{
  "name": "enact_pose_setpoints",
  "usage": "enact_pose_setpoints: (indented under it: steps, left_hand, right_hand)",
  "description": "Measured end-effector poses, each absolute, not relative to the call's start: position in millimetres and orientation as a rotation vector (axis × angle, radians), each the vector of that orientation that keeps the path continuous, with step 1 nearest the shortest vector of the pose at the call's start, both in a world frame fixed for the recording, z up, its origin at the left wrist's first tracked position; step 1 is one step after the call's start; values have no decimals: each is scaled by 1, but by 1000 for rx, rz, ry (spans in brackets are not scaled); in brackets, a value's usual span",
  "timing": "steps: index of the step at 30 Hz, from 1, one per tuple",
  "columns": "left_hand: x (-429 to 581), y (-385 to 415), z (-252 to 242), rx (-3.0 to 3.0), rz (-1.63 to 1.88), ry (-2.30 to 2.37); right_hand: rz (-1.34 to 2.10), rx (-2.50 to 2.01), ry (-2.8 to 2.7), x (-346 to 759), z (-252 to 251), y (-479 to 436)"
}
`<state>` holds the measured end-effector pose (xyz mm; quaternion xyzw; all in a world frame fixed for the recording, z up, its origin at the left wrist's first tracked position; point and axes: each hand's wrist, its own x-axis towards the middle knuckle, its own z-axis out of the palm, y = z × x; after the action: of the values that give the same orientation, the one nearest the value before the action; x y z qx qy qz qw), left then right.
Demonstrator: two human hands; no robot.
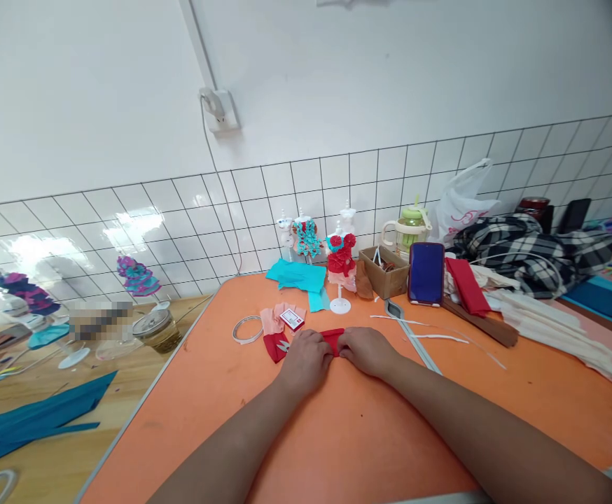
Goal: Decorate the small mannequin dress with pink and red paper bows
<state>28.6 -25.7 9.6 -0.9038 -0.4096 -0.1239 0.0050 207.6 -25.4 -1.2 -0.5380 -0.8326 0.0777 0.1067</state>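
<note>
A strip of red crepe paper (333,341) lies on the orange table between my two hands. The fingers of my left hand (306,358) are closed on its left end. At its right end, my right hand (367,349) pinches it, knuckles up. Just left of my left hand, scissor tips (283,346) show over another red piece (272,351); the rest of the scissors is hidden. A small red-and-white box (292,320) rests on pale pink paper (271,321) beyond that hand. A roll of narrow tape (247,330) lies further left.
Behind my hands stands a mini dress form in red ruffles (340,260), near turquoise paper (298,274). A cardboard box (384,274), a phone (426,274) and white strips (442,338) are to the right. The orange table's (180,413) left edge meets a wooden table (127,392).
</note>
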Motion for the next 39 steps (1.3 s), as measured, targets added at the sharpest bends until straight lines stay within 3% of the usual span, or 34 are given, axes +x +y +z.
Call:
enact_pose_setpoints:
  steps: [27,39]
  left_hand:
    - [31,-24,11,-2823,-235,-1326]
    - [30,-27,8,-2754,-451,-1305]
  right_hand:
    - [273,-1628,-2451,208,-1,-25]
    - [260,-1647,-2472,208,2,-26]
